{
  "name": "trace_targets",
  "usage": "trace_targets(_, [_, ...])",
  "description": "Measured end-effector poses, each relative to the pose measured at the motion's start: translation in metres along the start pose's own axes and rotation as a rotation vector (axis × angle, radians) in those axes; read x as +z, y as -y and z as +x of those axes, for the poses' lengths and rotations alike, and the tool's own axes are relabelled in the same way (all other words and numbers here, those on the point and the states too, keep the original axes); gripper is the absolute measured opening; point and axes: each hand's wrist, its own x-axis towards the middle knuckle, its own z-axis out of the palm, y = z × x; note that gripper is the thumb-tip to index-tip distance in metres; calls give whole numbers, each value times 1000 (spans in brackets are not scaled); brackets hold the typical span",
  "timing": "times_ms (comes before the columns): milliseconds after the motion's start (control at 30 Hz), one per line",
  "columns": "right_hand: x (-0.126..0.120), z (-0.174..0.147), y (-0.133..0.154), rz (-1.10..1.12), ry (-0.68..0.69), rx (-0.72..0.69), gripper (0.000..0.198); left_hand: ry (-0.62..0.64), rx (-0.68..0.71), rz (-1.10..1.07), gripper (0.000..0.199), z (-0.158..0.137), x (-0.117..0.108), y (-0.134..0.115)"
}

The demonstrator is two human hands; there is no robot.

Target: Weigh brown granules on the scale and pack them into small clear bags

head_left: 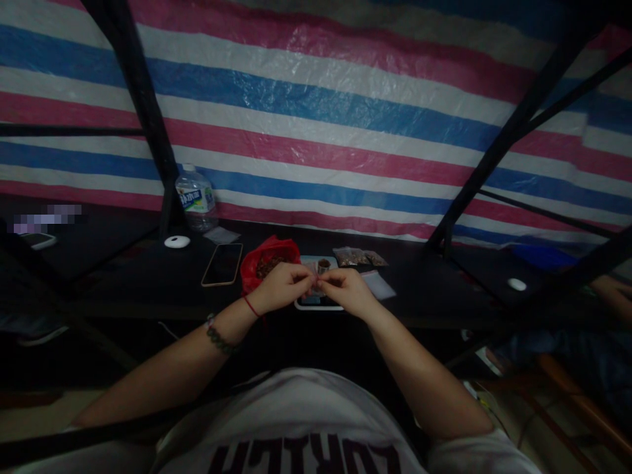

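My left hand (285, 286) and my right hand (348, 289) meet over a flat device with a white rim (318, 307), which looks like a small scale. Both are closed, thumb and fingertips pinching a small clear plastic bag (313, 268) between them; its lower part is hard to make out. Just behind the fingertips stands a small cup (323, 265) with brown contents. Left of my left hand, an open red plastic bag (251, 257) holds a heap of brown bits. Flat, pale plastic bags (379, 286) lie beside my right hand.
Small filled bags (351, 256) lie behind my right hand. Further left are a phone (222, 264), a white oval object (177, 242) and a big clear bottle (197, 201). Black metal posts (148, 105) frame the dark table before a striped sheet (316, 118). Another person's arm (612, 293) shows far right.
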Motion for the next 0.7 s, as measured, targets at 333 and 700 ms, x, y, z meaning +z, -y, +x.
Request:
trace_targets(333, [6, -2, -1, -158, -69, -12, 14, 3, -48, 8, 28, 1, 1, 2])
trace_targets(700, [8, 1, -6, 14, 7, 59, 30, 30, -110, -186, 21, 3, 3, 3])
